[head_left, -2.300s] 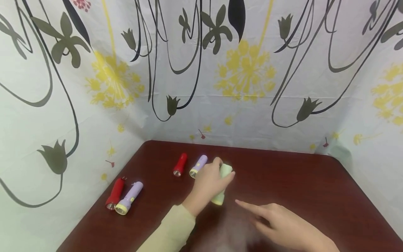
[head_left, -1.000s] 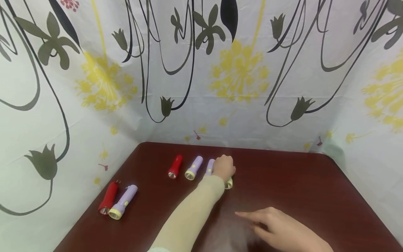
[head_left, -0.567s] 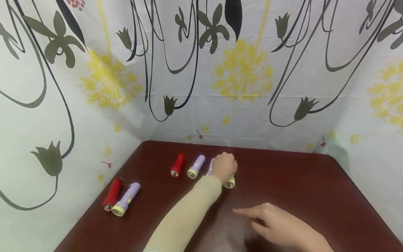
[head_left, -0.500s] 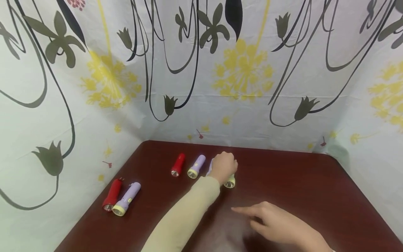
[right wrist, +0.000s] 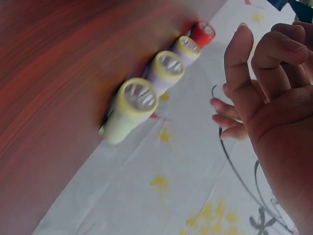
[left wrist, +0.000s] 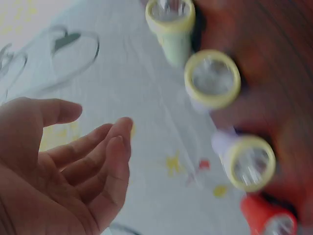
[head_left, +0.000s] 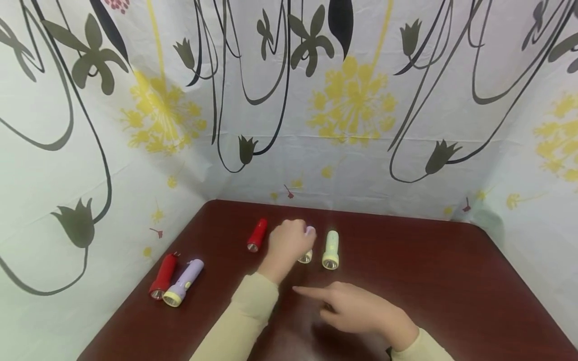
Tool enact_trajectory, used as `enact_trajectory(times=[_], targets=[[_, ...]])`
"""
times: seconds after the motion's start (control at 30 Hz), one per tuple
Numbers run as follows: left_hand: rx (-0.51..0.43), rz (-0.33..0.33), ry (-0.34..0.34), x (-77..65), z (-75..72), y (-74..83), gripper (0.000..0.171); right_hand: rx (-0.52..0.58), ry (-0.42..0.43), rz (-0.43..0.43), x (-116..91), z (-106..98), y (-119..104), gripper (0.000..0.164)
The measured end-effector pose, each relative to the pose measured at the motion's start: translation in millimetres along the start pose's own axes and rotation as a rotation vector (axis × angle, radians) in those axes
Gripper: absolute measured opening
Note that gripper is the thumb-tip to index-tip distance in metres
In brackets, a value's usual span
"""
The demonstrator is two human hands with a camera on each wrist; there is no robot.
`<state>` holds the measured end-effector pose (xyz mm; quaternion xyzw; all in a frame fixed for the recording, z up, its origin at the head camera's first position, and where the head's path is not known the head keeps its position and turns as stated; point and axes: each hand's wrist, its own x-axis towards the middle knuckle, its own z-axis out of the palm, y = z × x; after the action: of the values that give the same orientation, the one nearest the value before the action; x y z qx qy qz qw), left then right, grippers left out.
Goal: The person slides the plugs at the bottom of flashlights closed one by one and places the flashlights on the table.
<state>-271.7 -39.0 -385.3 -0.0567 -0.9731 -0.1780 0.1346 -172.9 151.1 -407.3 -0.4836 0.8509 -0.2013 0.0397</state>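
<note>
My left hand (head_left: 289,245) hovers over the row of flashlights at the back of the table, fingers loosely bent with nothing between them in the left wrist view. A pale green flashlight (head_left: 331,250) lies to its right. One purple flashlight (head_left: 306,256) is partly covered by the hand in the head view; a second purple flashlight (left wrist: 247,164) is hidden there but shows in the left wrist view. A red flashlight (head_left: 258,234) ends the row at left. Nearer the front, my right hand (head_left: 352,306) is held with its index finger extended, holding nothing.
On the left side of the dark red table (head_left: 429,281), a red flashlight (head_left: 163,277) with prongs at its end lies beside a larger purple flashlight (head_left: 183,283). A white patterned curtain (head_left: 361,170) stands round the back and sides.
My left hand has let go of the pale green flashlight, which now lies at the row's right end, and has moved left over the purple ones. My right hand has shifted left.
</note>
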Motion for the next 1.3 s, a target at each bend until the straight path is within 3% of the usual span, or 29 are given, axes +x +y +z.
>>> enact_trajectory(times=[0.13,0.3,0.43,0.57,0.73,0.87,1.07,1.3], targets=[[-0.053,-0.104,0.007,-13.0,-15.9,-43.3,0.045,-0.001,-0.017,-0.021,17.5,7.7,-5.5,0.071],[-0.039,-0.238,0.001,-31.6,-37.2,-104.6,0.033,0.022,-0.060,-0.021,33.2,13.7,-12.5,0.073],[0.041,-0.336,-0.109,-46.7,-53.2,-144.4,0.031,0.028,-0.086,-0.027,37.6,17.1,-15.8,0.073],[0.093,-0.397,-0.213,-62.7,-61.8,-171.9,0.038,0.009,-0.085,-0.039,37.9,22.0,-18.8,0.074],[0.081,-0.452,-0.239,-81.1,-66.4,-191.6,0.049,-0.024,-0.082,-0.062,37.4,30.0,-24.6,0.072],[0.074,-0.463,-0.256,-88.5,-67.8,-199.9,0.043,-0.043,-0.079,-0.076,37.0,35.1,-28.6,0.072],[0.074,-0.444,-0.278,-88.0,-66.2,-203.6,0.039,-0.044,-0.078,-0.087,35.7,37.1,-32.7,0.072],[0.130,-0.396,-0.243,-83.5,-60.1,-207.7,0.034,-0.071,-0.072,-0.089,33.1,36.5,-34.5,0.071]])
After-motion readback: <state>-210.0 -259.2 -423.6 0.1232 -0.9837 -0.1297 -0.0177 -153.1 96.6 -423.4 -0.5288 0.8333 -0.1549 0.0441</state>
